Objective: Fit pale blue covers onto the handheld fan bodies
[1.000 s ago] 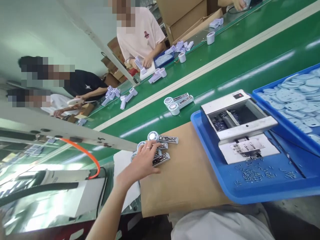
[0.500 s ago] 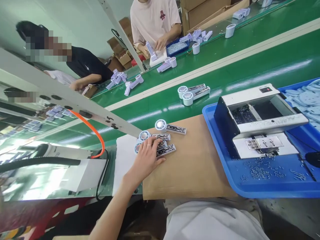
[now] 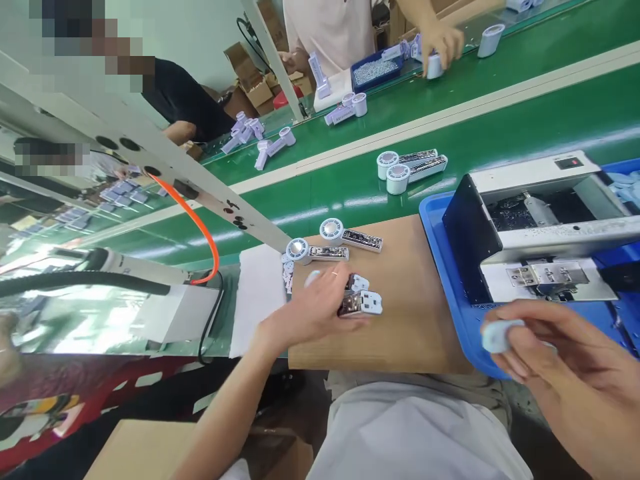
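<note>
My left hand [image 3: 316, 298] is closed over two light blue handheld fans [image 3: 361, 304] on the brown cardboard. Their handle ends stick out to the right of my fingers, with dark circuit boards partly showing; my hand mostly hides their round heads. Just behind it lie two more fans, an upper one [image 3: 363, 240] and a lower one [image 3: 327, 253], boards facing up. At the right, my right hand [image 3: 565, 363] pinches a small light blue plastic piece [image 3: 500, 335] in front of the blue tray. Its exact shape is blurred and partly covered by my fingers.
A white-and-black screw feeder [image 3: 545, 233] stands in the blue tray [image 3: 435, 267]. Two fans [image 3: 417, 170] sit on the green conveyor [image 3: 320, 193]. A slanted white post [image 3: 215, 200] rises at left. Across the belt, a co-worker's hand [image 3: 443, 47] grasps a white fan part.
My right hand has come into view holding the blue piece. My left hand has moved right and nearer with two fans. The co-worker's arm has reached out across the belt's far edge.
</note>
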The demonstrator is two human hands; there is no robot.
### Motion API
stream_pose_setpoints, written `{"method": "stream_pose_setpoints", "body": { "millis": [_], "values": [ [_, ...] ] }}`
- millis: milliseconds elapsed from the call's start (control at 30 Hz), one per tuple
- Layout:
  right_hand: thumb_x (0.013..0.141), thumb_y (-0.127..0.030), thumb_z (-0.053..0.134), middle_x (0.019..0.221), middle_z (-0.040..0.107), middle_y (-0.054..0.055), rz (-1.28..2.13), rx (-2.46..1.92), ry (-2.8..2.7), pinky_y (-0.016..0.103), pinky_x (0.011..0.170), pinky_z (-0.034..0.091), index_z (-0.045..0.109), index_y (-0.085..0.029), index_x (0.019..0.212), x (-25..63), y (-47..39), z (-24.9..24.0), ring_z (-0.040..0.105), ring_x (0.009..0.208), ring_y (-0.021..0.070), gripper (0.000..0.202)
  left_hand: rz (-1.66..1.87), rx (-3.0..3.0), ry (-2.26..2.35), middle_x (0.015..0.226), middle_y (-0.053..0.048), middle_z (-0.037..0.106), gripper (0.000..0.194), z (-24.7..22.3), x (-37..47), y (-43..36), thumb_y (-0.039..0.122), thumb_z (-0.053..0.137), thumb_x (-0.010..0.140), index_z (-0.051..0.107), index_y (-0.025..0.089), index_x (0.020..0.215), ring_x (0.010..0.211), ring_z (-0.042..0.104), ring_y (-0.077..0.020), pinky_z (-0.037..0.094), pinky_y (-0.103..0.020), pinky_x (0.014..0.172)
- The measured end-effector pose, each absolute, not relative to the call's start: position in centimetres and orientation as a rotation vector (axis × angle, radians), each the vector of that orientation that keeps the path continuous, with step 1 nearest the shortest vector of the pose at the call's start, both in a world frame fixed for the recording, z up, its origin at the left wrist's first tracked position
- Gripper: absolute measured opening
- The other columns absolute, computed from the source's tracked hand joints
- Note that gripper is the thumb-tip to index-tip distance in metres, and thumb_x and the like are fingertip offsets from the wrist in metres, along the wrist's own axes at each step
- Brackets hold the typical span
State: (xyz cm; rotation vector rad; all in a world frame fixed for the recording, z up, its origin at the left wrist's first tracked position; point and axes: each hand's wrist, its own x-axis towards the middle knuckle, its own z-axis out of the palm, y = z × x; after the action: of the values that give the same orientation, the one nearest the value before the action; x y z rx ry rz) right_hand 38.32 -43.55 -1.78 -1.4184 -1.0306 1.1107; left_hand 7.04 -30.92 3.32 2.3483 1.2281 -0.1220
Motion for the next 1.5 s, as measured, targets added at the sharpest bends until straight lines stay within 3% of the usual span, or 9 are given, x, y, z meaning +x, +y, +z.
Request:
{"method": "stream_pose_setpoints", "body": {
  "millis": [133, 267, 400, 567, 800, 1000, 1167, 1333, 1500],
  "values": [
    [0.107, -0.057, 0.087, 0.079, 0.047, 0.006, 1.170, -1.306, -0.971, 0.015, 0.057, 0.046, 0.074, -0.022, 0.118, 36.7, -41.0, -1.4, 0.048, 0.067, 0.0124, 0.038, 0.458, 2.052, 0.957, 0.130, -0.008, 0.058, 0.075, 1.5, 11.1, -32.8, 0.051, 0.090, 0.087, 0.041, 0.027, 0.137, 0.110, 0.064, -0.0212, 0.059, -0.034, 0.095],
    [0.100, -0.061, 0.093, 0.081, 0.045, 0.005, 1.170, -1.306, -0.931, 0.014, 0.054, 0.045, 0.074, -0.020, 0.116, 36.1, -39.5, -0.8, 0.046, 0.066, 0.0109, 0.048, 0.908, 1.844, 0.718, 0.134, -0.010, 0.054, 0.082, -2.4, 14.6, -33.9, 0.044, 0.094, 0.083, 0.040, 0.029, 0.144, 0.119, 0.062, -0.0254, 0.059, -0.042, 0.100],
    [0.104, -0.064, 0.089, 0.076, 0.042, 0.004, 1.323, -1.278, -1.046, 0.014, 0.054, 0.045, 0.070, -0.018, 0.117, 35.8, -38.2, 0.1, 0.045, 0.065, 0.0120, 0.052, 1.013, 1.895, 0.617, 0.140, -0.012, 0.052, 0.094, -3.9, 16.2, -34.4, 0.024, 0.089, 0.079, 0.032, 0.032, 0.152, 0.129, 0.060, -0.0330, 0.057, -0.053, 0.107],
    [0.096, -0.057, 0.098, 0.073, 0.039, 0.001, 1.207, -1.244, -0.937, 0.013, 0.054, 0.043, 0.067, -0.018, 0.111, 36.1, -36.6, 1.9, 0.043, 0.063, 0.0101, 0.052, 1.076, 1.706, 0.652, 0.137, -0.011, 0.054, 0.086, -3.4, 16.7, -33.9, 0.015, 0.082, 0.083, 0.028, 0.031, 0.147, 0.108, 0.064, -0.0204, 0.060, -0.036, 0.087],
    [0.112, -0.065, 0.080, 0.072, 0.046, 0.003, 1.295, -1.339, -1.261, 0.013, 0.056, 0.039, 0.068, -0.017, 0.122, 36.6, -36.0, 1.1, 0.048, 0.065, 0.0115, 0.050, 1.284, 1.724, 0.641, 0.145, -0.014, 0.052, 0.091, -5.0, 17.2, -33.6, 0.011, 0.082, 0.081, 0.029, 0.028, 0.153, 0.131, 0.061, -0.0276, 0.058, -0.050, 0.109],
    [0.109, -0.053, 0.076, 0.098, 0.062, 0.001, 1.140, -1.316, -1.471, 0.006, 0.065, 0.047, 0.076, -0.020, 0.104, 34.5, -34.7, 2.3, 0.057, 0.077, 0.0078, 0.033, 1.317, 1.857, 0.637, 0.146, -0.016, 0.048, 0.105, -5.5, 17.8, -33.9, 0.002, 0.070, 0.073, 0.018, 0.029, 0.160, 0.134, 0.061, -0.0309, 0.060, -0.054, 0.106],
    [0.108, -0.045, 0.078, 0.089, 0.057, 0.000, 0.991, -1.339, -1.454, 0.003, 0.063, 0.045, 0.071, -0.019, 0.104, 34.1, -35.3, 2.0, 0.054, 0.078, 0.0076, 0.027, 1.352, 1.944, 0.607, 0.136, -0.010, 0.052, 0.091, -5.5, 18.2, -33.2, 0.006, 0.070, 0.074, 0.026, 0.032, 0.149, 0.134, 0.061, -0.0294, 0.061, -0.053, 0.105],
    [0.104, -0.024, 0.074, 0.115, 0.053, 0.007, 1.225, -1.035, -1.066, 0.020, 0.086, 0.056, 0.069, -0.023, 0.107, 36.3, -37.5, 1.4, 0.058, 0.103, 0.0170, 0.005, 1.465, 1.891, 0.613, 0.130, -0.010, 0.052, 0.074, -5.9, 18.9, -33.1, 0.007, 0.069, 0.074, 0.032, 0.030, 0.134, 0.122, 0.061, -0.0255, 0.060, -0.044, 0.092],
    [0.094, -0.034, 0.090, 0.112, 0.054, 0.008, 1.156, -1.234, -1.011, 0.010, 0.058, 0.048, 0.068, -0.021, 0.102, 36.9, -37.7, 2.2, 0.062, 0.094, 0.0160, 0.026, 1.513, 1.934, 0.662, 0.124, -0.008, 0.058, 0.060, -5.9, 20.0, -33.1, 0.016, 0.076, 0.081, 0.038, 0.029, 0.126, 0.111, 0.066, -0.0237, 0.057, -0.044, 0.091]
  ]
}}
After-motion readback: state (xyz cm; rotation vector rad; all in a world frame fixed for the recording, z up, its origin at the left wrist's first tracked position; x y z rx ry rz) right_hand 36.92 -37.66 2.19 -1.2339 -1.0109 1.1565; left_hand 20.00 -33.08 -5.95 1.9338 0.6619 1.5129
